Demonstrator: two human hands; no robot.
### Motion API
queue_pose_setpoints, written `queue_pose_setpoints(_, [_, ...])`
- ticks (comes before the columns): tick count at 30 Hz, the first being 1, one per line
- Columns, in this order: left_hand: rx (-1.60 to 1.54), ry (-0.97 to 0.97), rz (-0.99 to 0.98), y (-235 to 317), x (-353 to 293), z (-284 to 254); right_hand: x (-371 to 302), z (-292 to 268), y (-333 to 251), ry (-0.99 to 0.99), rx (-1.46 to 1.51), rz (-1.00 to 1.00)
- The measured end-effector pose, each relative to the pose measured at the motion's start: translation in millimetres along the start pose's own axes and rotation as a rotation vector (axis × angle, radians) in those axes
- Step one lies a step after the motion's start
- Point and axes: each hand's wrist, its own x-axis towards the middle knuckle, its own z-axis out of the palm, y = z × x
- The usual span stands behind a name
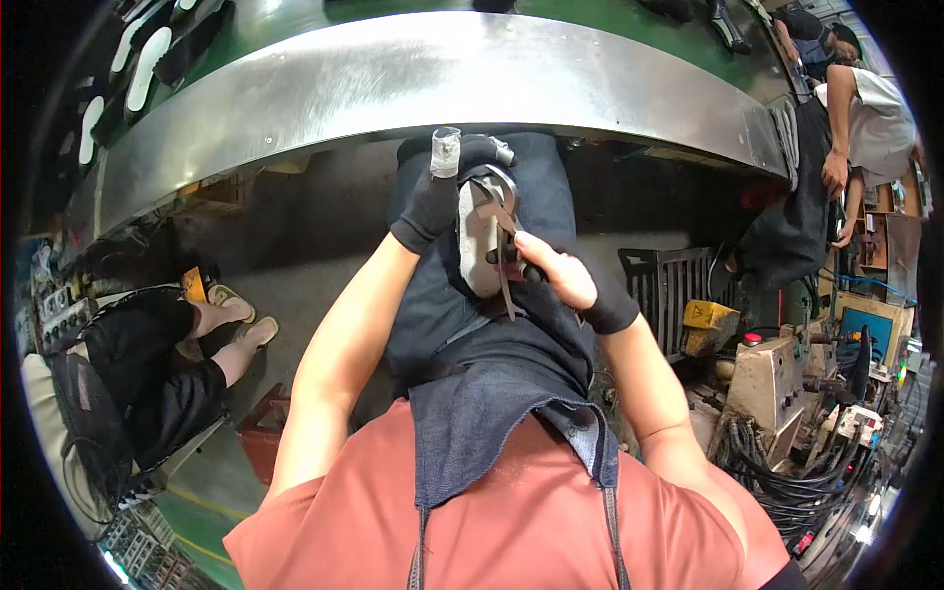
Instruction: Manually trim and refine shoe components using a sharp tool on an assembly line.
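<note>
A shoe (472, 238) with a pale underside and a dark edge rests lengthwise on my lap. My left hand (438, 192), in a black glove with whitish tape on the fingertips, is closed round its far end. My right hand (565, 275), with bare thumb and a black covering round the wrist, grips a metal hand tool (507, 285) with narrow grey-brown parts. The tool lies across the shoe's underside; its exact kind is hard to make out. Under both is my dark apron (492, 418).
A long metal bench edge (433, 84) curves across beyond my knees, bordering a green surface with shoe parts. At right stand a black crate (669, 290), a yellow box (710, 320) and machinery (772, 383) with cables. People sit at left and far right.
</note>
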Motion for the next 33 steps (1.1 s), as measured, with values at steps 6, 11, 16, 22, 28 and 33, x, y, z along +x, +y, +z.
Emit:
queue_pose_setpoints(6, [0.06,0.022,-0.01,5.8,-3.1,7.2,-9.4,18.8,-27.1,0.013,-0.094,0.31])
queue_pose_setpoints(11, [-0.378,0.145,-0.162,12.7,-21.2,11.0,-11.0,69.2,37.7,0.307,-0.29,-0.194])
queue_pose_setpoints(16, [0.235,0.061,-0.15,101.3,-75.8,28.8,-62.3,52.0,61.9,-0.099,-0.401,-0.438])
queue_pose_setpoints(22, [0.152,0.262,-0.259,108.3,-127.5,33.0,-53.8,47.1,41.9,-0.409,-0.511,-0.566])
queue_pose_setpoints(28, [0.234,0.273,-0.288,116.6,-137.6,42.5,-56.3,40.6,51.4,-0.474,-0.516,-0.563])
queue_pose_setpoints(33, [0.352,0.319,-0.27,115.6,-141.1,59.2,-62.8,27.3,52.3,-0.52,-0.64,-0.612])
